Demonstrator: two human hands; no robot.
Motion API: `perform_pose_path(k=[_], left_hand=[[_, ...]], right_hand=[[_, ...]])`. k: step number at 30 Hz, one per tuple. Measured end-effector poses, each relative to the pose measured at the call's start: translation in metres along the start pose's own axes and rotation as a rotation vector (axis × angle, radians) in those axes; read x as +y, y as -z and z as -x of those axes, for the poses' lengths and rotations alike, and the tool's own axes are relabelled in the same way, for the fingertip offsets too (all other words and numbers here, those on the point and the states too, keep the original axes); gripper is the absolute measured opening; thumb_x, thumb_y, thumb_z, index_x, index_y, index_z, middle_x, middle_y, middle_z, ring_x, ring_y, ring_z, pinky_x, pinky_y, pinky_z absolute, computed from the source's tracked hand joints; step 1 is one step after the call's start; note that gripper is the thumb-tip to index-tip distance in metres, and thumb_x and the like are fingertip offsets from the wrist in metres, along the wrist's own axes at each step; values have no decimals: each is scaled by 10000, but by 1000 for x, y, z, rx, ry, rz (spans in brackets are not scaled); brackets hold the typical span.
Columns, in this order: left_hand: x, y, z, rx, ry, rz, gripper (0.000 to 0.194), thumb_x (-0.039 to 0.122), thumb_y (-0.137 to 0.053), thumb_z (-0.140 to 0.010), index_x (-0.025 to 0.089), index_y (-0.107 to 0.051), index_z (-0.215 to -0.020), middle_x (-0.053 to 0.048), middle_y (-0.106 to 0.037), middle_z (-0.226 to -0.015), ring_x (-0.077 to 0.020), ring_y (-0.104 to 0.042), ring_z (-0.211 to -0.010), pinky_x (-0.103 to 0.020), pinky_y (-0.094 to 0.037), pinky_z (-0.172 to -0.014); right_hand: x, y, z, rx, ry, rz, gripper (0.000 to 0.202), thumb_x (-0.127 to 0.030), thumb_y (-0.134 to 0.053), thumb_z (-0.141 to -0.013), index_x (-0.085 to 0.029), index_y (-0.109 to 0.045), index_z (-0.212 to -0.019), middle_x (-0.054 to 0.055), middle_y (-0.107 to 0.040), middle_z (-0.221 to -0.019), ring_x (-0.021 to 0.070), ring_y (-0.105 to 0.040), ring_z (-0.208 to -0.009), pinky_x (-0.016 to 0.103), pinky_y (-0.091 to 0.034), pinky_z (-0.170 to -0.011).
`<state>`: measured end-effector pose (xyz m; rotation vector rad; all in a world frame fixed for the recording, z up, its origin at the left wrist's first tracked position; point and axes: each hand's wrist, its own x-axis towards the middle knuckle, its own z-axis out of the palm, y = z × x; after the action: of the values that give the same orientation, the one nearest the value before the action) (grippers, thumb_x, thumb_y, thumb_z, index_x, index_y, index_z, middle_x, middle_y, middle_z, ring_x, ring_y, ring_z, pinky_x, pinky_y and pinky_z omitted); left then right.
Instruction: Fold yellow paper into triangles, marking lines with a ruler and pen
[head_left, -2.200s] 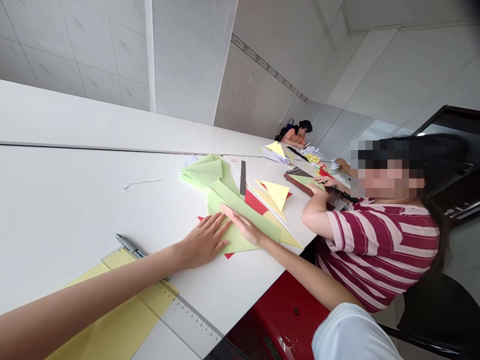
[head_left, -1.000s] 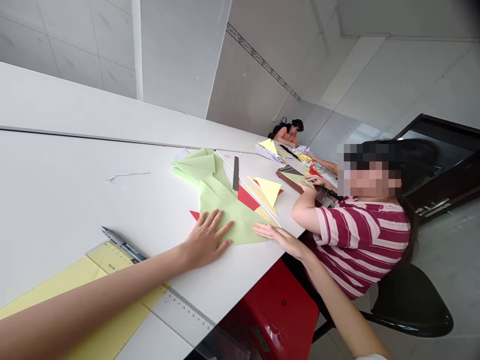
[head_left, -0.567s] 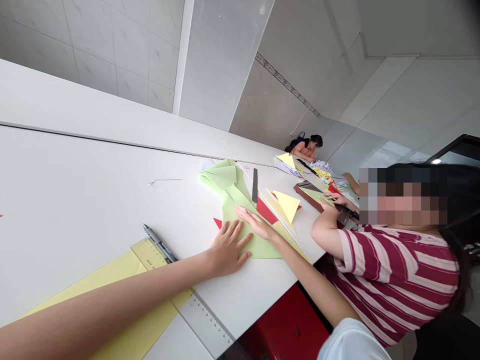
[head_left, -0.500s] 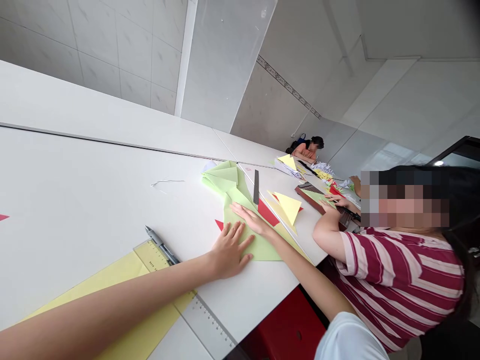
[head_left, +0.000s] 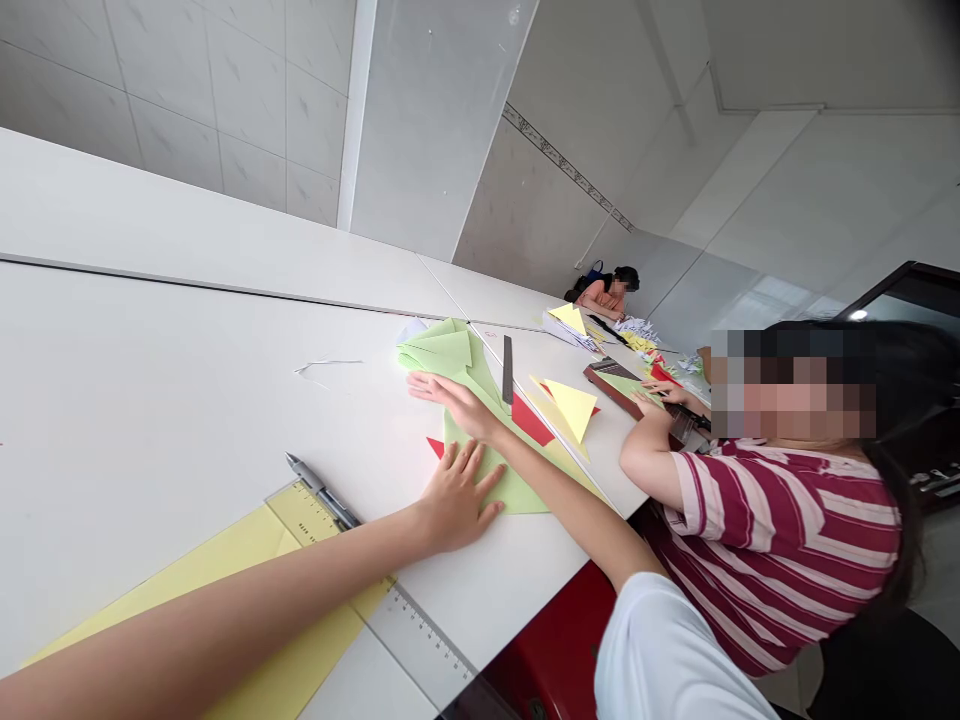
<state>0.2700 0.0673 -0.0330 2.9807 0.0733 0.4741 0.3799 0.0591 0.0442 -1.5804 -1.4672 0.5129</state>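
Observation:
Flat on a green paper sheet (head_left: 517, 492), my left hand (head_left: 459, 497) presses with its fingers spread. My right hand (head_left: 454, 402) lies farther up the same paper, fingers stretched out, over its left edge. Past the right hand is a folded, bulging green part (head_left: 439, 350) of the paper. A red paper corner (head_left: 435, 447) pokes out beside my left fingers. Below my left arm are a clear ruler (head_left: 427, 630), a grey pen (head_left: 322, 490) and a yellow sheet (head_left: 180, 570).
To the right are a yellow paper triangle (head_left: 571, 405), red paper (head_left: 531, 418) and a dark strip (head_left: 508, 368). A co-worker in a striped shirt (head_left: 787, 540) works at a paper cutter (head_left: 619, 385). Another person (head_left: 606, 295) sits at the far end. A thin thread (head_left: 330, 362) lies at left.
My right hand has slid up and left along the green paper toward its folded part. My left hand stays in place on the sheet. The view has shifted slightly.

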Motion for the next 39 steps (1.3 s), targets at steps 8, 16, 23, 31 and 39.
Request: perform_pose_path(k=[8,16,23,31,39], left_hand=[[0,-3,-1,37,-8,-13,540,470,-517,-952,204,-440,-1416,-132,-398,-1500,-324,-333,-1412,-596,-283,-1138],[1,6,-5,58,28,-65,544,463,-534,-940,133,-477,-1367,-173,-419,-1478,-329,-346,-1408,-577,-296,-1142],[5,18,-1,72,50,-107,495,417,-433,-959,115,-537,-1337,-224,-476,-1427,-403,-391,-1373,-593,-370,-1087],[-14,41,17,33,46,-164,482,365,-454,-954,129,-517,-1370,-248,-471,-1418,-422,-427,-1343,-551,-451,-1015],[-18,39,39,13,6,-166,465,381,-376,-973,185,-518,-1371,-202,-528,-1367,-344,-499,-1290,-488,-490,-985]], right_hand=[[43,47,114,287,-107,91,313,-384,-566,-964,-184,-592,-1204,89,-584,-1252,216,-593,-1100,440,-506,-948],[49,48,123,247,-148,38,308,-390,-563,-968,-165,-601,-1175,80,-617,-1179,192,-626,-1012,405,-535,-889],[59,37,117,286,-142,120,287,-383,-551,-975,-170,-610,-1157,75,-622,-1169,185,-628,-1000,392,-539,-881],[72,78,124,470,-259,343,365,-367,-592,-950,-187,-557,-1266,101,-536,-1325,239,-563,-1154,470,-490,-970],[104,104,117,378,-426,301,336,-367,-590,-954,-156,-575,-1215,85,-600,-1197,199,-622,-1017,407,-544,-866]])
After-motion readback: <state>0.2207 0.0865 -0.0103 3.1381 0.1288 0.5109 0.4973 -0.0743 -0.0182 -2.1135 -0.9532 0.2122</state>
